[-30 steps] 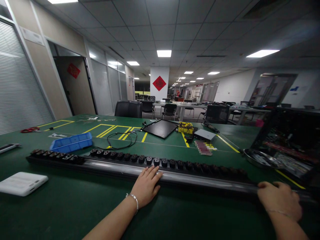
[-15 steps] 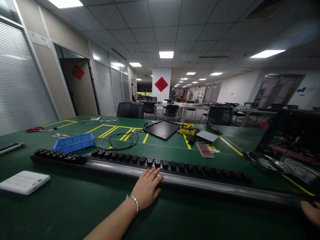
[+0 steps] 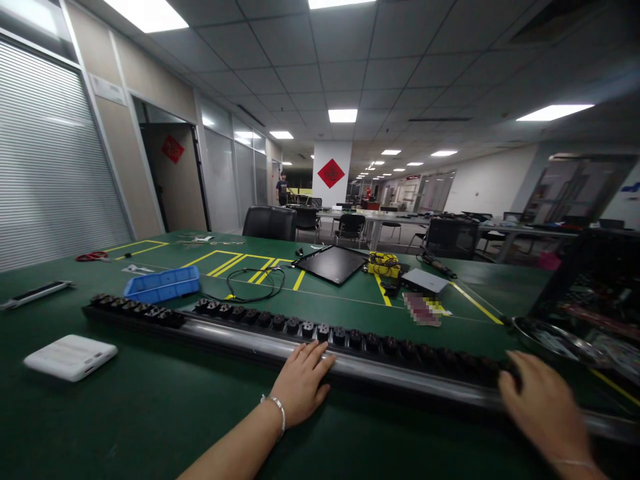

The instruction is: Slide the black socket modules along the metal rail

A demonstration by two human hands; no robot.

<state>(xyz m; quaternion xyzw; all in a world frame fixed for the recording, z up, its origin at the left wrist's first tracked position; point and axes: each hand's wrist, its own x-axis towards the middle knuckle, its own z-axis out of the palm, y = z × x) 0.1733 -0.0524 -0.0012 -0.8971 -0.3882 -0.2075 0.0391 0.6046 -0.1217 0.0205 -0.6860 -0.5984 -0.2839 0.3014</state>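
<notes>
A long black bar [image 3: 410, 373] with a shiny grey front strip lies across the green table. Along its back edge runs a row of small black socket-like pieces [image 3: 293, 325]. My left hand [image 3: 303, 380], a silver bracelet at its wrist, rests open on the middle of the strip, fingertips near the row. Toward the right end, my right hand [image 3: 543, 397] is at the row's last pieces, its thumb and fingers curved around a dark spot there. Blur hides whether it grips anything.
A blue bin [image 3: 163, 285], a white box-shaped device [image 3: 71, 357], red-handled scissors [image 3: 91, 256] and a black cable loop are to the left. A black panel [image 3: 330, 263], a grey box [image 3: 424, 281] and a metal bowl [image 3: 555, 340] lie beyond the bar. A person [image 3: 283, 189] stands far back.
My right hand has come in from the right edge to the row on the bar. My left hand stays on the strip. The view has shifted slightly left, and the distant person shows more fully.
</notes>
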